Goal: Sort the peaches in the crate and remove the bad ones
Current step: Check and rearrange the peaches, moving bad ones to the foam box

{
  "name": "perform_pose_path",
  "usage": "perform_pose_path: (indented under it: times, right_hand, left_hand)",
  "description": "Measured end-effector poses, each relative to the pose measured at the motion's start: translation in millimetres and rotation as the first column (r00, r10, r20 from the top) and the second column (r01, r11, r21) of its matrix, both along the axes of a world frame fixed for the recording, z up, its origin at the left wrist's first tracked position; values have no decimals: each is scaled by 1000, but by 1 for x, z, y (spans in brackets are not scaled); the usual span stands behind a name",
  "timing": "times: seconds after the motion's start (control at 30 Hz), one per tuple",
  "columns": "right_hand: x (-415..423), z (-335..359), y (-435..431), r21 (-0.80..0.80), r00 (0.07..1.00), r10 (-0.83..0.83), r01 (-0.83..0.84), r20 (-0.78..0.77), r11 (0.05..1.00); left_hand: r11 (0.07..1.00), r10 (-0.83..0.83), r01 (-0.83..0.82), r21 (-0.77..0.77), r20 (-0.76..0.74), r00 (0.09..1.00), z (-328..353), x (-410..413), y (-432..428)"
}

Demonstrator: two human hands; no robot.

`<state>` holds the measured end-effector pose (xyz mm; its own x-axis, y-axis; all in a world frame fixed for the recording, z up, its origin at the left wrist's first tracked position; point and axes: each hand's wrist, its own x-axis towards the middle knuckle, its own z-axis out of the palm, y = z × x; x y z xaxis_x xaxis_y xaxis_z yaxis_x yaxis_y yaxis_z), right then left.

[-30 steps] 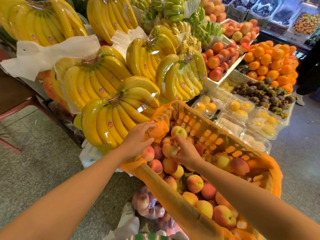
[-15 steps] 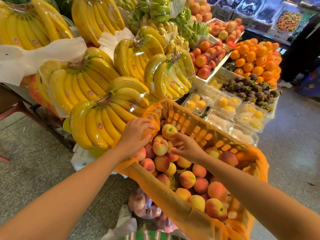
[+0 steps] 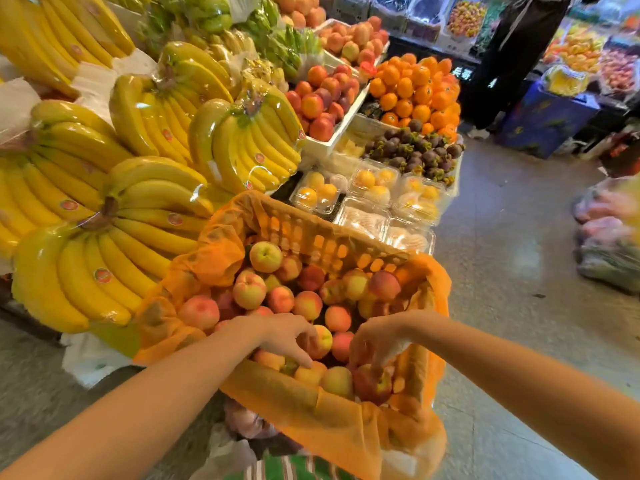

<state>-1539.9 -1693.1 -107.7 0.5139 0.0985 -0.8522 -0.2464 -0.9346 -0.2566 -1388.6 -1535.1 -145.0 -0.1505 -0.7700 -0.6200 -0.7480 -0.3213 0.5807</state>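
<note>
At six o'clock, our left hand (image 3: pixel 287 336) rests fingers-down on a peach (image 3: pixel 320 341), touching but not clearly gripping; whether it clasps anything we cannot tell. Our right hand (image 3: pixel 375 342), toward five o'clock, curls over a red peach (image 3: pixel 372 384) by the crate (image 3: pixel 277 382) rim, apparently grasping it. Peaches fill the orange-lined crate ahead. To sort well, we should turn each fruit gently, check for bruises and lift without squeezing. Bananas (image 3: pixel 114 237) lie at ten o'clock, oranges (image 3: pixel 419 91) at one.
</note>
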Motion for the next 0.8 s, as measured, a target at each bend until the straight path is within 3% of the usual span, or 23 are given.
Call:
perform_pose_path:
  times: [0.17, 0.37, 0.53, 0.8]
  right_hand:
    - [-6, -10, 4, -7, 980, 176, -177, -93, 984]
    - [-8, -25, -5, -33, 964, 256, -259, -70, 965]
    - [-5, -34, -3, -47, 960, 255, -262, -120, 964]
    - [-9, -40, -6, -40, 974, 209, -213, -88, 976]
  left_hand:
    - [997, -42, 46, 57, -68, 997, -20, -24, -21]
    - [987, -80, 97, 130, -131, 988, -40, -42, -40]
    - [975, -118, 141, 172, -133, 984, -50, -46, -48]
    - [968, -235, 237, 88, -29, 971, -50, -53, -48]
